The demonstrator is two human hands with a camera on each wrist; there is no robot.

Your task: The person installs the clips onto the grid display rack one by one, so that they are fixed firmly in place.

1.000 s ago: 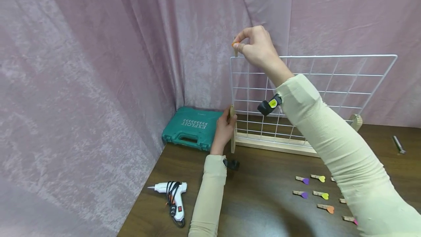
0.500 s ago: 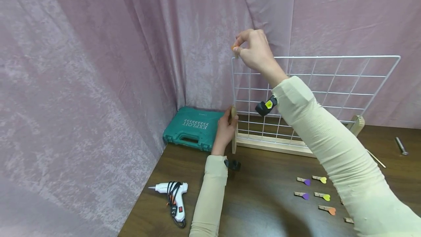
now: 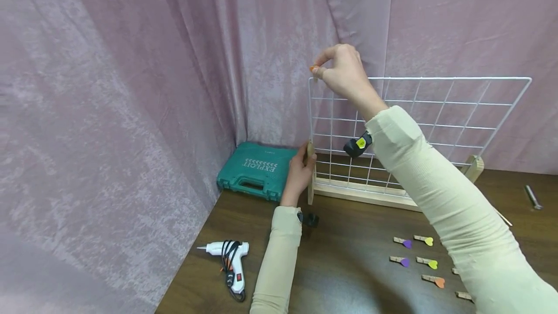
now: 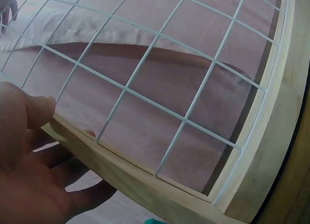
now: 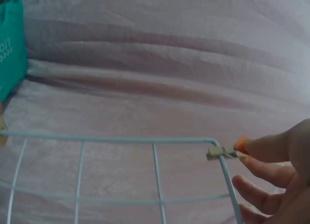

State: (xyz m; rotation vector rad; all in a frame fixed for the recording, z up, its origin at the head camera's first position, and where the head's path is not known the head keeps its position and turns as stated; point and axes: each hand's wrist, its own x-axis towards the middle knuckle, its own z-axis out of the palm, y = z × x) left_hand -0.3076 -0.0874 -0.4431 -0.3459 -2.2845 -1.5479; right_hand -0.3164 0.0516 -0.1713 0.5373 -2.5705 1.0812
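My right hand (image 3: 346, 74) pinches a small wooden clothespin (image 5: 221, 152) between thumb and finger. An orange heart (image 5: 242, 144) decorates its gripped end. Its other end straddles the wire at the top left corner of a white wire grid panel (image 3: 436, 78). The grid stands upright in a light wooden base (image 3: 362, 194). Lower down, my left hand (image 3: 298, 173) holds the base's left upright post (image 4: 121, 171), thumb on one side and fingers behind it in the left wrist view.
Several heart clothespins, including an orange one (image 3: 433, 281), lie on the table (image 3: 340, 265); my right sleeve partly covers them. A teal case (image 3: 257, 171) sits left of the grid. A white glue gun (image 3: 235, 265) lies front left, a metal bolt (image 3: 533, 196) far right.
My right hand has moved down slightly, bringing the clothespin lower over the grid's corner wire. My left hand keeps its hold on the post. The view has shifted a little.
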